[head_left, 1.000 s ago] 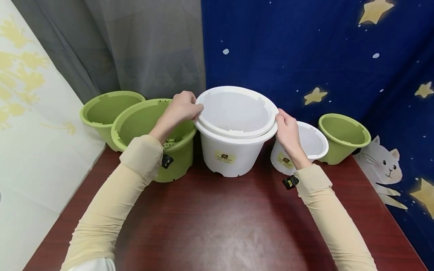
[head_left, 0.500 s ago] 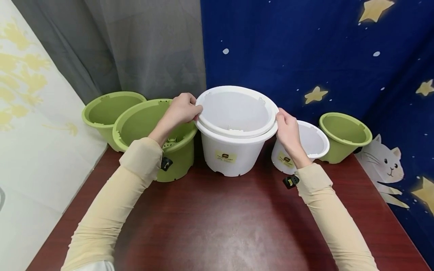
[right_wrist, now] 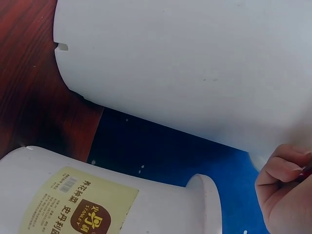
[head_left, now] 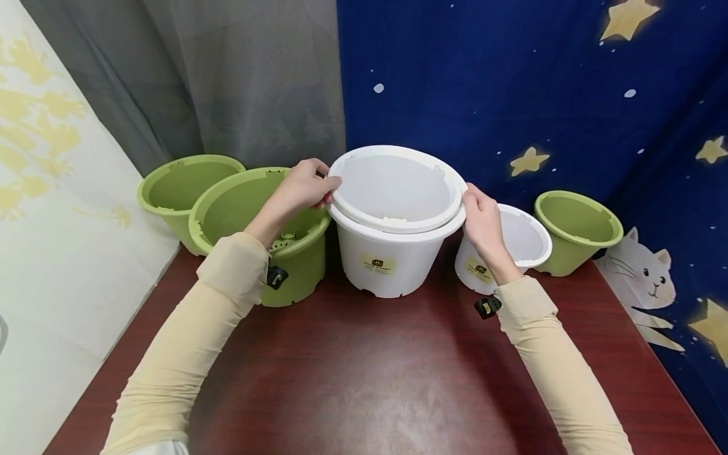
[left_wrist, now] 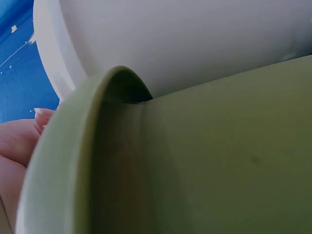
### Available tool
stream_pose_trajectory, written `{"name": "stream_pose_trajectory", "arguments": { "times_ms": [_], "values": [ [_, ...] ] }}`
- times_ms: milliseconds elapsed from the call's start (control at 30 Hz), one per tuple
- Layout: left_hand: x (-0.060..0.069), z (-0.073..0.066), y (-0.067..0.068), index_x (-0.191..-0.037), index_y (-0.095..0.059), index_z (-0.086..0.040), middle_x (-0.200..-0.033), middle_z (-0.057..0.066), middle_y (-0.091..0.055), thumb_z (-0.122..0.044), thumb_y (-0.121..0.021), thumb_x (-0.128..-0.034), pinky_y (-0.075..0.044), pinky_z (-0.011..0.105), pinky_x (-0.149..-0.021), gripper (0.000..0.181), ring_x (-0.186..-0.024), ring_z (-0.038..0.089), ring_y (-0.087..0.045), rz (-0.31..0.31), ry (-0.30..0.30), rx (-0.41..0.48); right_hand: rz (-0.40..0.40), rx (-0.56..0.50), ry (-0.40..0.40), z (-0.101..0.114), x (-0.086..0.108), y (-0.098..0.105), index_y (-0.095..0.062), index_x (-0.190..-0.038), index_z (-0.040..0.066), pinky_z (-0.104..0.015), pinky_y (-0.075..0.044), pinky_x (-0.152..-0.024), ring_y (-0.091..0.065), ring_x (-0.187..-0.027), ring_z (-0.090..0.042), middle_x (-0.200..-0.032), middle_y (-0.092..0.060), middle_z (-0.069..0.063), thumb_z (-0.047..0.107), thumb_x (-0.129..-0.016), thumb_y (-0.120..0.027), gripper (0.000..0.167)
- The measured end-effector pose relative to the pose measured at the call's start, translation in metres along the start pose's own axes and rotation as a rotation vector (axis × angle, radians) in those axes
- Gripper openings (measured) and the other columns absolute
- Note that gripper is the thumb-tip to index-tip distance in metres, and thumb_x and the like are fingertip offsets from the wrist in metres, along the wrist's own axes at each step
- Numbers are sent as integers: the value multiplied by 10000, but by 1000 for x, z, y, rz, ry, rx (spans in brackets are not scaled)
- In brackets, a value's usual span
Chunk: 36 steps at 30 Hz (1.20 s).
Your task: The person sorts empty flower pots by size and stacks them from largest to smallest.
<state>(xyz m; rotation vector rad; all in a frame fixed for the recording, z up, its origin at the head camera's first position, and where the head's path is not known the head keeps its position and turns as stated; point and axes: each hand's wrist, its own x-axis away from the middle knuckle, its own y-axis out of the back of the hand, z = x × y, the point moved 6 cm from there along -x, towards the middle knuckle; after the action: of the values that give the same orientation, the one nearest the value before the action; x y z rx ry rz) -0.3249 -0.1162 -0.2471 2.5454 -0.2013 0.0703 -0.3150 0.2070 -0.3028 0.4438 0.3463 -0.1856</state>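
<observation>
A white flowerpot (head_left: 398, 180) sits inside a second white flowerpot (head_left: 409, 265), its rim a little above the lower rim. In the head view my left hand (head_left: 304, 184) pinches the upper pot's rim at the left, thumb on top. On the opposite side my right hand (head_left: 482, 218) grips the rim with curled fingers. The left wrist view is mostly filled by a large green flowerpot (left_wrist: 209, 161), with part of the left hand behind its rim. Curled right fingers appear at the edge of the right wrist view, beside the white pot's wall (right_wrist: 185, 63).
The large green flowerpot (head_left: 298, 275) stands under my left forearm, with another green flowerpot (head_left: 190, 180) behind it. To the right are a small white flowerpot (head_left: 523, 234) and a small green one (head_left: 577, 218). Curtains hang behind the dark red table (head_left: 364, 379).
My left wrist has shifted slightly to the left, and more fingertips show below the rim. The nested white pots and my right hand look the same.
</observation>
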Motion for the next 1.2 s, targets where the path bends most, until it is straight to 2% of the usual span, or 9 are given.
{"name": "stream_pose_trajectory", "arguments": {
  "times_ms": [233,333,400,500,700,800,1033,1200],
  "values": [
    [4,-4,5,-1307,-464,26,-661,36,-599,-194,-511,-1034,-461,244,-522,354,-512,118,-524,-22,-45,74,1,1,-9,0,0,-1,-576,-1412,19,-333,-405,-1091,-540,-1212,-145,-1343,-621,-148,253,-1072,-344,474],
    [7,-7,8,-1375,-425,14,-670,40,-606,-233,-511,-1044,-466,245,-530,421,-515,128,-535,-40,-49,95,3,2,-15,-1,0,0,-549,-1433,13,-361,-380,-1127,-513,-1270,-156,-1386,-588,-150,254,-1070,-340,483],
    [10,-9,10,-1417,-394,6,-701,55,-615,-264,-513,-1047,-475,253,-545,473,-525,139,-543,-54,-50,101,2,2,-20,-1,0,0,-550,-1435,21,-362,-385,-1120,-519,-1252,-158,-1387,-589,-145,255,-1070,-340,482],
    [15,-12,15,-1460,-368,-15,-810,95,-639,-323,-512,-1045,-501,278,-589,536,-557,158,-564,-93,-55,67,6,4,-24,-2,0,0,-542,-1446,33,-359,-386,-1118,-518,-1240,-153,-1399,-581,-136,264,-1073,-336,485],
    [25,-16,25,-1512,-339,-58,-1071,126,-624,-434,-481,-1035,-507,349,-770,624,-702,205,-643,-191,-60,-55,5,18,-17,-1,1,2,-553,-1444,54,-368,-384,-1122,-516,-1251,-150,-1393,-589,-125,280,-1075,-343,481],
    [30,-18,28,-1518,-334,-67,-1087,116,-617,-459,-469,-1033,-494,377,-837,638,-784,233,-662,-211,-56,-83,6,12,-20,-1,0,2,-545,-1448,49,-369,-376,-1130,-507,-1273,-154,-1405,-578,-127,275,-1074,-345,481],
    [40,-21,34,-1505,-355,-48,-1052,118,-626,-476,-456,-1029,-465,406,-896,647,-992,256,-586,-260,-68,-150,14,13,-21,-1,-1,1,-505,-1469,27,-362,-336,-1160,-447,-1347,-146,-1468,-514,-128,265,-1068,-362,488],
    [45,-21,39,-1505,-359,-50,-1115,132,-635,-491,-442,-1029,-460,435,-931,655,-1036,265,-590,-262,-63,-167,14,18,-14,0,-1,1,-518,-1462,31,-363,-356,-1146,-477,-1307,-145,-1446,-537,-128,256,-1066,-362,481]
  ]
}}
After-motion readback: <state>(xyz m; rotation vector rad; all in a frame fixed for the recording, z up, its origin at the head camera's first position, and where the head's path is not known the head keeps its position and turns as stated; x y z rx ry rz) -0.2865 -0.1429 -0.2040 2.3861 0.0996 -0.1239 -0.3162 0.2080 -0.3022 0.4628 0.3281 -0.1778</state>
